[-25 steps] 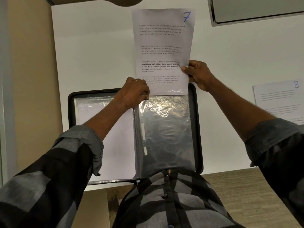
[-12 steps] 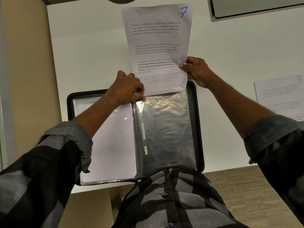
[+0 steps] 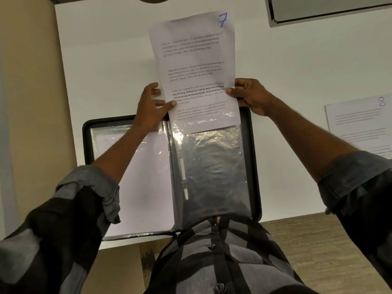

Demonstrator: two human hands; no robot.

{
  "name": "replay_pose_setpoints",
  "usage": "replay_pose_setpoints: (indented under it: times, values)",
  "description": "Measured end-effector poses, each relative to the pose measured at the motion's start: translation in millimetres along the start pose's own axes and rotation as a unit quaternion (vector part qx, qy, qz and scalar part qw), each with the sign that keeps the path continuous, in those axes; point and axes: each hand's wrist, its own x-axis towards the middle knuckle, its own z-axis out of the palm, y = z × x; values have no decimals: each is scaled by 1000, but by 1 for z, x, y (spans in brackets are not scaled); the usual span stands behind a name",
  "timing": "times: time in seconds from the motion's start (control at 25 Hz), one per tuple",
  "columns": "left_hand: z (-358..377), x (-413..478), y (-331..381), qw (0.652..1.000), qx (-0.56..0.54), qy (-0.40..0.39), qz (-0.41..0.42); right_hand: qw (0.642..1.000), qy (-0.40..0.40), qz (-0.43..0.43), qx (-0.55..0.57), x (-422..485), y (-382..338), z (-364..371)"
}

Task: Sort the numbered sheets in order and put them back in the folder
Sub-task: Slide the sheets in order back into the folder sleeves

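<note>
Standing lengthwise, sheet 7 (image 3: 195, 66) has its long axis running away from the person. Its far end leans a little to the left, and its printed face is toward the camera. It is a white page with four short blocks of small black text, the third partly bold. A blue handwritten "7" sits in the far right corner, upright to the reader.

Its near end overlaps the far edge of the folder (image 3: 253, 166), over the right half. Wrinkled, shiny film crosses the lowest lines of print, so that end seems to sit in the mouth of the clear pocket (image 3: 212, 170). Most of the page sticks out beyond the folder, over the white table (image 3: 106, 71).

The left hand (image 3: 148, 109) pinches the sheet's left edge low down, thumb on the printed face and fingers behind. The right hand (image 3: 252, 96) pinches the right edge at about the same height, thumb on the front and the other fingers curled behind.

The folder is black-rimmed and lies open flat, with its spine running the same way as the sheet. Its left pocket (image 3: 144, 177) holds a white page, blank side up. Sheet 8 (image 3: 360, 128) lies flat on the table well to the right, apart from the folder, with "8" at its far corner.
</note>
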Motion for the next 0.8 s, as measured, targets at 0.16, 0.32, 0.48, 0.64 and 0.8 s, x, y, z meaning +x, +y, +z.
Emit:
replay_pose_setpoints:
  times: [0.16, 0.32, 0.48, 0.64, 0.8]
  values:
    - [11, 11, 0, 991, -122, -28, -51, 1000, -15, 3, -8, -9, 2, 0]
    - [17, 5, -5, 991, -121, -53, -24, 993, 40, -85, -74, 12, -41, -9]
    - [17, 1, -8, 991, -125, -45, -6, 903, 70, -229, -356, 52, -124, 1]
    - [20, -7, -10, 991, -128, -26, 2, 774, -72, -172, -604, 81, -181, 41]
    - [27, -25, -19, 986, -149, 67, 11, 731, -128, -150, -653, 98, -181, 69]
